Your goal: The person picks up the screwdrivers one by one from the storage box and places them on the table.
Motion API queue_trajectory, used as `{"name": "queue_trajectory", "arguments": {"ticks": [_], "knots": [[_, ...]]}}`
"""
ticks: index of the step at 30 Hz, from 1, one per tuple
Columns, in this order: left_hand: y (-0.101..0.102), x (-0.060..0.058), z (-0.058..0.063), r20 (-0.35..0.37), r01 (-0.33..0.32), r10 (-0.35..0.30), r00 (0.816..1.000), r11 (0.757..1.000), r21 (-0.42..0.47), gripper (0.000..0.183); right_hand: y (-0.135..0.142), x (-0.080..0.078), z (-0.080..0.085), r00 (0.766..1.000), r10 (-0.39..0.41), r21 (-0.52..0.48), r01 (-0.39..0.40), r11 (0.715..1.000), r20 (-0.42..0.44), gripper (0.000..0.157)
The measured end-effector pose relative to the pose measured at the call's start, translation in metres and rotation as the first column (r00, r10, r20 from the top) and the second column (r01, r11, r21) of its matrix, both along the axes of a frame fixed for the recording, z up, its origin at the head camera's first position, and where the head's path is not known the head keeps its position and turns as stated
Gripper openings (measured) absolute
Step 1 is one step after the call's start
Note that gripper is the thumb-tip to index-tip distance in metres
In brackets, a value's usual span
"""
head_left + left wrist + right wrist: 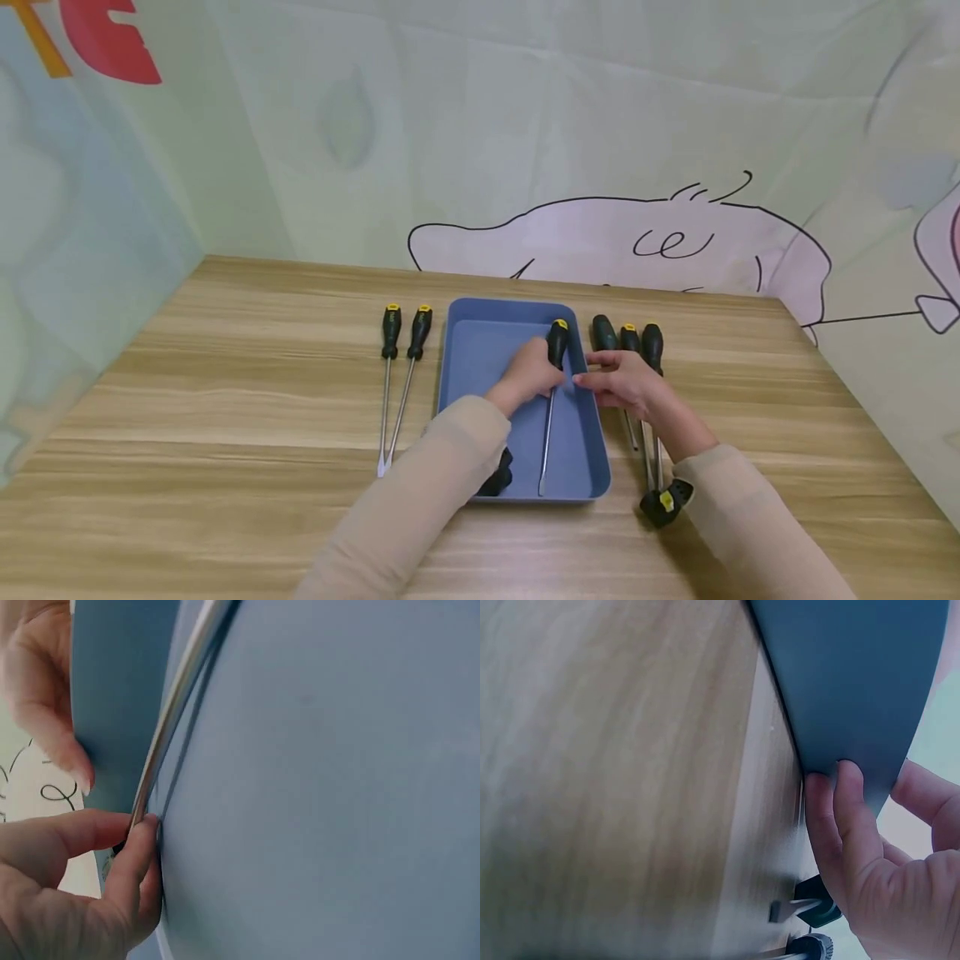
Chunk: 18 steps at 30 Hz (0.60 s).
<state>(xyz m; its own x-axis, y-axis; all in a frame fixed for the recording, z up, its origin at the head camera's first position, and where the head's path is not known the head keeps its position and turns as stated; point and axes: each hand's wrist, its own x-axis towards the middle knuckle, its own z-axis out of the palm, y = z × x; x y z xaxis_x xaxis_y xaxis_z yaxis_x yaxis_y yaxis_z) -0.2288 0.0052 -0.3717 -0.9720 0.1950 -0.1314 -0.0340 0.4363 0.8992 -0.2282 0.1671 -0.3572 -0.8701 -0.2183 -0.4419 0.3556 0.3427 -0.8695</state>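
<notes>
A flathead screwdriver (pixel 551 423) with a black handle and yellow end cap lies lengthwise in the blue-grey tray (pixel 482 342), along its right side. My left hand (pixel 534 368) reaches into the tray and pinches the metal shaft (pixel 174 705) close to the handle, between thumb and fingers. On the tray's right wall, my right hand (pixel 626 383) holds the edge. Its fingers (pixel 849 795) press the outer face of the wall while the thumb (pixel 64 754) comes over the rim. The left hand covers part of the screwdriver where handle meets shaft.
Left of the tray, two long screwdrivers (pixel 390 332) lie with their tips together. Three more screwdrivers (pixel 604 333) lie to its right, partly under my right hand and wrist. A printed cloth backdrop (pixel 480 150) rises behind the wooden table (pixel 225 367).
</notes>
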Motion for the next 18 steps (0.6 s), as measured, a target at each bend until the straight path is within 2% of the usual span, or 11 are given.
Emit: {"name": "queue_trajectory", "arguments": {"ticks": [3, 7, 10, 18], "knots": [[-0.0034, -0.0015, 0.001, 0.098, -0.033, 0.021, 0.995, 0.992, 0.123, 0.026, -0.0003, -0.0004, 0.0004, 1.0, 0.001, 0.009, -0.001, 1.0, 0.004, 0.061], [-0.0046, -0.0041, 0.0021, 0.218, -0.088, 0.037, 0.975, 0.97, 0.228, 0.045, 0.0001, -0.0004, 0.0001, 1.0, -0.002, 0.017, 0.002, 1.0, 0.005, 0.062], [-0.0053, -0.0058, 0.0029, 0.266, -0.11, 0.042, 0.963, 0.963, 0.246, 0.053, -0.0002, -0.0009, -0.0003, 1.0, -0.003, 0.017, 0.003, 1.0, 0.005, 0.062], [-0.0068, -0.0098, 0.0046, 0.355, -0.145, 0.043, 0.934, 0.953, 0.267, 0.057, -0.0001, -0.0017, -0.0001, 1.0, -0.008, 0.016, 0.008, 1.0, 0.009, 0.063]]}}
